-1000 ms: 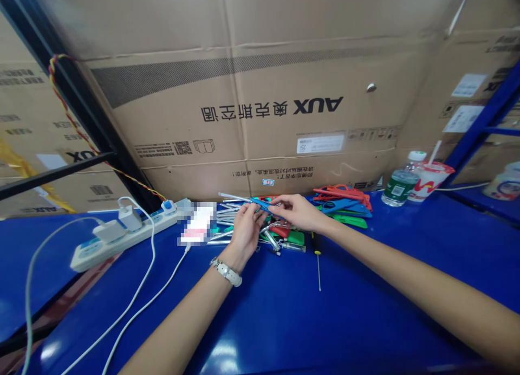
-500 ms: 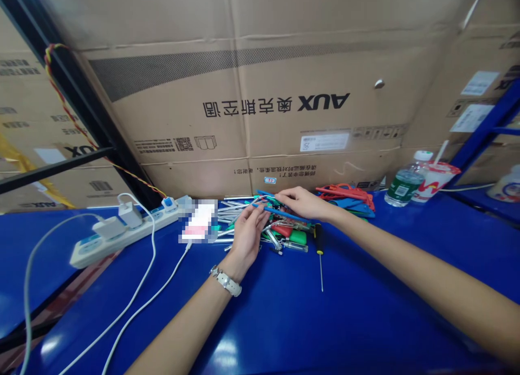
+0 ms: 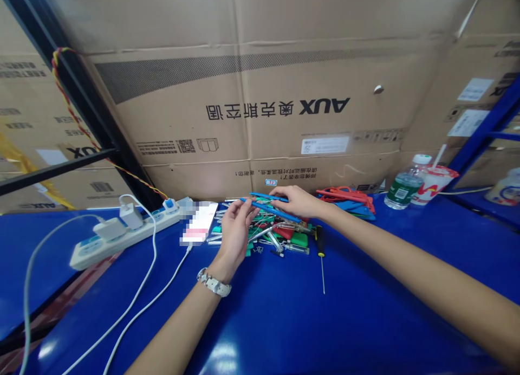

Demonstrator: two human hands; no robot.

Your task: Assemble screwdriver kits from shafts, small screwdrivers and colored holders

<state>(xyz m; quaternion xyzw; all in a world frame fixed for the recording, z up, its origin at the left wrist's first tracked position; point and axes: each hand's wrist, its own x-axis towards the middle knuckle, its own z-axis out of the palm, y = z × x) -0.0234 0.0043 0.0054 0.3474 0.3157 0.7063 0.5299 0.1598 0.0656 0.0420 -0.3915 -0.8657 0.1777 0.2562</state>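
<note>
A glossy blue table (image 3: 264, 321) is reflecting light before an upright cardboard sheet (image 3: 162, 109) with inverted AUX print; a power strip (image 3: 136, 236) is lying at left, and a bottle (image 3: 403, 189) and cup (image 3: 434, 184) are standing at right. Above a tool pile (image 3: 299, 239), the left hand (image 3: 235, 226) is pinching a slim blue strip (image 3: 271, 208) by its left end, while the right hand's (image 3: 299, 201) fingers are grasping a second strip (image 3: 262, 195), also blue, just behind; both are slanting down rightward.
</note>
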